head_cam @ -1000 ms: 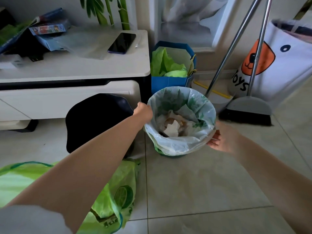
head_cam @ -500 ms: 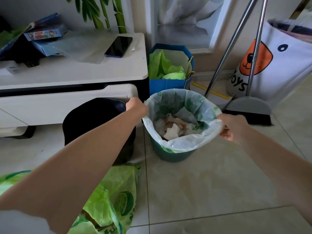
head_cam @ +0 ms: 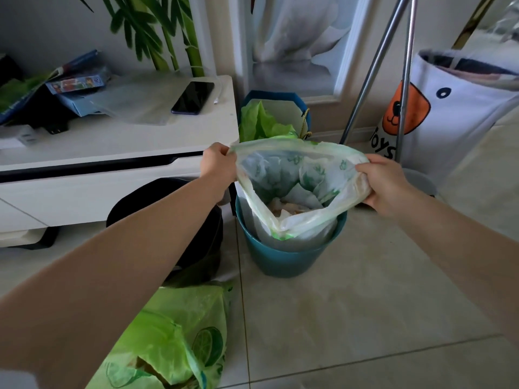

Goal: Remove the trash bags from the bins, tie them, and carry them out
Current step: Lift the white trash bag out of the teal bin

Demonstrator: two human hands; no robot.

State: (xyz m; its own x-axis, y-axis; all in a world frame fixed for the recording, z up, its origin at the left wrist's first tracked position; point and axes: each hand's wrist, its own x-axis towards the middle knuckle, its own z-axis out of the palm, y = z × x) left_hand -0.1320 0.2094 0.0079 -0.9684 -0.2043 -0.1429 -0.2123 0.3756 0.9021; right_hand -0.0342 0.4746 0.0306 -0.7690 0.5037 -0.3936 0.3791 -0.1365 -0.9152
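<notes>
We had our left hand [head_cam: 217, 167] pinched shut on the far-left part of the trash bag [head_cam: 297, 189] rim, and our right hand [head_cam: 384, 183] closed on a bunched fold of the rim at the opposite side. Holding two opposite points kept the mouth stretched wide and level, which we judged would stop the paper waste inside from spilling as the bag rose. The bag's rim was free of the bin [head_cam: 283, 254], while its lower part sat inside, so the lift was only partly made and the tying had not begun. The teal bin stood on the tiled floor, just beside the corner of the white bench [head_cam: 118, 141], where a phone [head_cam: 193, 97] lay near the edge. A black bag [head_cam: 193, 220] sat close on the bin's left, and a green bag [head_cam: 174, 341] lay on the floor nearer to us, apparently waiting to be carried out.
</notes>
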